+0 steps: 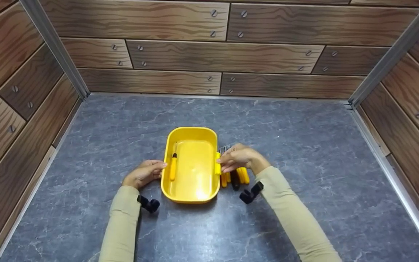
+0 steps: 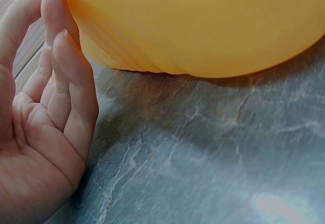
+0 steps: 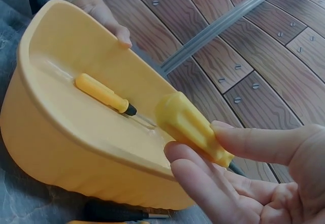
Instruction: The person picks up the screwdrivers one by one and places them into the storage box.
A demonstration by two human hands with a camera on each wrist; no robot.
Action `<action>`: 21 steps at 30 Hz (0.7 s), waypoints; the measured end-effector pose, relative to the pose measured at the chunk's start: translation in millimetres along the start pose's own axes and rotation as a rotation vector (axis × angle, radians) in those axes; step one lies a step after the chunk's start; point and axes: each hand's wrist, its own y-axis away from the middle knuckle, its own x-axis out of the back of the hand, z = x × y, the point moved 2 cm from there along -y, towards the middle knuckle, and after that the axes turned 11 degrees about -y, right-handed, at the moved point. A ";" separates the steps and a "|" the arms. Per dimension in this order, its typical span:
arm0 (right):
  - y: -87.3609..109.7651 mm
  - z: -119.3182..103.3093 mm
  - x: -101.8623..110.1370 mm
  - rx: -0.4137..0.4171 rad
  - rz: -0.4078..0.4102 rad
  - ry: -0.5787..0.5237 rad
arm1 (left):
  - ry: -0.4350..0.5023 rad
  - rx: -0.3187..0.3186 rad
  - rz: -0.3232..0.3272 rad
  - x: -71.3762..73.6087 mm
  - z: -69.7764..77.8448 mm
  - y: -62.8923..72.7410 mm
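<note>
A yellow plastic bin [image 1: 195,194] stands on the grey marbled surface between both hands. My left hand [image 1: 146,173] holds its left rim, thumb at the edge and fingers against the outer wall in the left wrist view. Over the right rim, my right hand [image 1: 241,157] pinches a yellow-handled screwdriver [image 3: 188,127] between thumb and fingers. Its dark shaft points away from the bin in the right wrist view; the tip is out of that view. Inside the bin, along its left side, lies a smaller yellow-and-black screwdriver [image 1: 173,169].
Several more tools lie right of the bin, partly under the right hand, among them a black-handled one [image 1: 235,180] and yellow-handled ones [image 1: 244,175]. Wood-patterned walls [image 1: 180,56] with metal corner rails [image 1: 387,54] enclose the back and sides.
</note>
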 end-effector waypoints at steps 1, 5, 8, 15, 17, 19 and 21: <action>-0.2 -0.1 -0.8 0.002 -0.003 0.001 | 0.002 -0.001 0.001 -0.2 0.2 -0.2; -0.1 -1.3 -4.4 0.003 -0.004 0.002 | 0.003 -0.003 -0.003 -1.0 0.3 -0.4; 0.0 -2.8 -7.6 -0.001 0.001 0.008 | -0.003 -0.002 -0.003 -1.4 0.3 -0.6; -0.3 -6.3 -14.0 -0.004 0.002 0.019 | -0.011 -0.005 -0.009 -0.4 -0.5 0.2; -0.5 -6.7 -15.7 -0.008 -0.001 0.021 | -0.010 -0.005 -0.009 -0.3 -0.9 0.5; -1.4 -6.7 -17.0 -0.009 -0.004 0.019 | -0.010 -0.007 -0.007 0.0 -1.2 0.6; -2.3 -6.7 -18.0 -0.010 -0.002 0.019 | -0.003 -0.009 -0.005 0.1 -1.6 0.2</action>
